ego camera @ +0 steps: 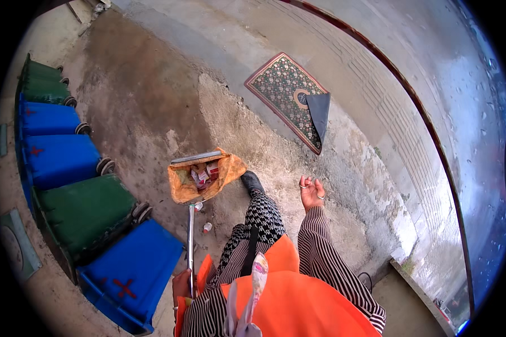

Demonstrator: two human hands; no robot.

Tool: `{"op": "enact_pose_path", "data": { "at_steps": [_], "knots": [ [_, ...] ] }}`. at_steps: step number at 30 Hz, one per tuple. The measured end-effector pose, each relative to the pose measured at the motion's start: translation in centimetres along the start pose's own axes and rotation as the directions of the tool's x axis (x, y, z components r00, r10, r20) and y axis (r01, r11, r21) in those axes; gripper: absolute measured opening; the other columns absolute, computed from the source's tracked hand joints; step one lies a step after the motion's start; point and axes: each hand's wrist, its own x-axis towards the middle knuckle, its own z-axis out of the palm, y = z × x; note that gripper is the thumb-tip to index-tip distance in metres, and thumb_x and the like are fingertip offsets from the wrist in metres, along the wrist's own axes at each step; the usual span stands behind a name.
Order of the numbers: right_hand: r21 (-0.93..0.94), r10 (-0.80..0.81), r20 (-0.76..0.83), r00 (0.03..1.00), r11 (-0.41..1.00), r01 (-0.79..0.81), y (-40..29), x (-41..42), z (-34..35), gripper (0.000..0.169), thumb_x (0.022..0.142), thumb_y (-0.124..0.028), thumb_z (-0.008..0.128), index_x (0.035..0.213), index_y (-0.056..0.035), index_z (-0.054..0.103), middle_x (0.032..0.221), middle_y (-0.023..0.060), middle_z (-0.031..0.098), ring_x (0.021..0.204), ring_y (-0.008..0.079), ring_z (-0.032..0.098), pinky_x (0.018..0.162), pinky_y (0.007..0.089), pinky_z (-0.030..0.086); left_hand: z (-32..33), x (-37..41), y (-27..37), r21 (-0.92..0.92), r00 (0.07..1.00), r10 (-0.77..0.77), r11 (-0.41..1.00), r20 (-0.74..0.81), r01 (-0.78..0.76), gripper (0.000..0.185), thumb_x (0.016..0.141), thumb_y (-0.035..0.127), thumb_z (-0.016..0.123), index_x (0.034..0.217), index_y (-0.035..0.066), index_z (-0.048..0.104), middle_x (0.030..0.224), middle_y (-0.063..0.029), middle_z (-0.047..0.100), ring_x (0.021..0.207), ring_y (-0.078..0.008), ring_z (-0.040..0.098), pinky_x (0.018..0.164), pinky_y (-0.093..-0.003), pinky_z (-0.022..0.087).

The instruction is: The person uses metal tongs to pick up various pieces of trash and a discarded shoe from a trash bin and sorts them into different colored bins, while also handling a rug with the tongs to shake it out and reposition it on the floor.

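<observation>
My left hand [182,284] grips a shiny metal pole [190,240] low at my left side. At the pole's far end an orange woven-plastic bag [181,191] hangs on a frame with a straight grey edge. Crumpled paper and wrapper litter [203,175] lies inside the bag. My right hand [312,194] is held out over the concrete, fingers loosely curled and apart, with rings on it and nothing visible in it. Beyond it lies a floral doormat [280,90] with a red border, one corner folded over to its grey backing [319,113].
Blue wheeled bins [130,269] and green wheeled bins [84,206] line the left side, wheels towards me. Small pieces of litter [207,228] lie beside the pole. The concrete ground [253,143] is uneven and partly wet. A low ledge [421,297] runs at lower right.
</observation>
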Motion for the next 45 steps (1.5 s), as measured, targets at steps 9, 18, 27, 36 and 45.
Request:
{"op": "enact_pose_path", "data": {
  "at_steps": [9,18,27,36,45],
  "knots": [
    [-0.627,0.162,-0.261,0.952,0.721,-0.294,-0.3,-0.8,0.5,0.019,0.09,-0.02,0.051,0.083,-0.0024,0.052,0.059,0.0015,0.046,0.055,0.0166,0.049,0.074,0.0437,0.052,-0.2,2.5,-0.5,-0.003,0.999,-0.014,1.0,0.049,0.014,0.023,0.089,0.021,0.054,0.083,0.001,0.061,0.057,-0.005,0.054,0.041,-0.0139,0.051,0.039,-0.0267,0.042],
    [-0.702,0.194,-0.41,0.891,0.558,-0.444,-4.1,8.3,1.2,0.009,0.087,-0.01,0.05,0.084,-0.0019,0.05,0.065,0.0069,0.051,0.051,0.0167,0.049,0.068,0.0474,0.054,0.6,2.6,1.2,0.113,0.999,-0.032,0.993,0.009,0.031,0.02,0.086,0.02,0.057,0.083,0.001,0.063,0.06,-0.0051,0.058,0.044,-0.0131,0.054,0.041,-0.0264,0.042],
    [-0.784,0.093,-0.37,0.924,0.503,-0.364,-7.9,12.8,1.8,0.009,0.087,-0.009,0.05,0.084,0.0001,0.052,0.062,0.0059,0.048,0.051,0.0174,0.047,0.067,0.0472,0.056,1.4,3.1,2.4,0.189,0.997,-0.066,0.979,-0.046,0.073,0.026,0.088,0.023,0.054,0.079,-0.001,0.059,0.058,-0.0086,0.056,0.041,-0.0174,0.052,0.036,-0.0296,0.041],
    [-0.518,-0.036,-0.301,0.953,0.845,-0.132,-7.2,14.9,1.2,0.007,0.084,-0.008,0.048,0.081,-0.0017,0.049,0.064,0.0054,0.045,0.052,0.0161,0.043,0.077,0.0493,0.051,2.5,2.0,3.0,0.15,0.992,-0.103,0.982,-0.078,0.114,0.021,0.085,0.019,0.058,0.084,-0.002,0.061,0.065,-0.0114,0.062,0.043,-0.0156,0.054,0.038,-0.0273,0.042],
    [-0.557,-0.063,-0.521,0.851,0.78,-0.284,-3.6,7.0,-3.1,0.011,0.084,-0.009,0.047,0.075,-0.0033,0.048,0.058,0.0057,0.042,0.051,0.0197,0.044,0.069,0.0478,0.05,2.9,1.3,1.1,0.051,0.995,-0.064,0.997,0.077,0.06,0.022,0.088,0.019,0.055,0.092,-0.002,0.061,0.068,-0.0119,0.064,0.046,-0.0124,0.054,0.041,-0.024,0.04]
  ]
}}
